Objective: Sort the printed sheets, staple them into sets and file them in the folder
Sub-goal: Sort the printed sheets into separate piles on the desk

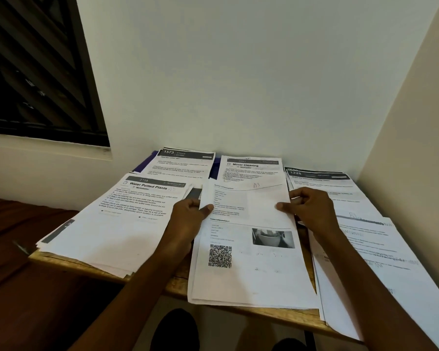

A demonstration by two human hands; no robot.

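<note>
Sheet (249, 239) with QR code, mid-table (238, 311), between paper stacks: my left hand (188, 214) and right hand (309, 209) pinch its side edges, thumbs on top, fingers curled beneath.

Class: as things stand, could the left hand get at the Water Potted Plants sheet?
Probably yes. The Water Potted Plants sheet lies uncovered atop its pile, right beside the left hand; but that hand's grip on the QR sheet must loosen first.

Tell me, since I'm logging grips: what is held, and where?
Both hands, left and right, pinch the white printed QR-code sheet by its side edges, near the top.
</note>
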